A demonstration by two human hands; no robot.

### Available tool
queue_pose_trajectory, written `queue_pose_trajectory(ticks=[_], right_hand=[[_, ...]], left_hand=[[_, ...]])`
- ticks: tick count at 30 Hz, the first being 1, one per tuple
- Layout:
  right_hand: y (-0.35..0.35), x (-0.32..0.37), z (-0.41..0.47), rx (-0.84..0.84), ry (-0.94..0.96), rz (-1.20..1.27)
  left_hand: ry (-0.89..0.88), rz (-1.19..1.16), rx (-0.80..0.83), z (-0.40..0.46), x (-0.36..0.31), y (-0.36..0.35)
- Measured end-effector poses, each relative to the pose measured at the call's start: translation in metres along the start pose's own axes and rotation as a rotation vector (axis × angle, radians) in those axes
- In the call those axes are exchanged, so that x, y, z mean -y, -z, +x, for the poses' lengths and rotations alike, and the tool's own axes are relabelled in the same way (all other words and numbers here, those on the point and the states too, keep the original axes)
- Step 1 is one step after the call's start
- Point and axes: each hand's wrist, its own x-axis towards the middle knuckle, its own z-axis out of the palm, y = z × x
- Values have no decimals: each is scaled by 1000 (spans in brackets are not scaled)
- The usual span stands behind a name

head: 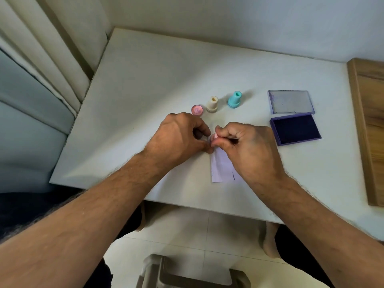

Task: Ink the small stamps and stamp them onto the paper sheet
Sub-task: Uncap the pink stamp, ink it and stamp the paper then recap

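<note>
Two hands meet over a white bench (pixel 145 84): right hand (pixel 247 148) pinches a small pink plastic stamp (pixel 213 138) above a pale lilac paper sheet (pixel 220 167), left hand (pixel 178 136) curls narrowly, fingertips touching the stamp's base.

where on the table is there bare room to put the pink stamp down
Bare patches: the table left of the pink cap, and behind the cream stamp and teal stamp. Crowded: around both hands on the paper sheet, and the ink pad with its lid.
</note>
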Motion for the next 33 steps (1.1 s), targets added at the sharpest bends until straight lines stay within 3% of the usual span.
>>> queue_pose_trajectory(ticks=[11, 23, 29, 33], right_hand=[[-4, -8, -3, -7, 162, -77], [-2, -3, 2, 14, 140, -71], [5, -2, 5, 61, -171, 131], [18, -3, 12, -60, -589, 734]], left_hand=[[47, 21, 58, 5, -7, 4], [19, 69, 64, 3, -12, 7], [14, 106, 71, 5, -12, 5], [42, 94, 87, 8, -13, 5]])
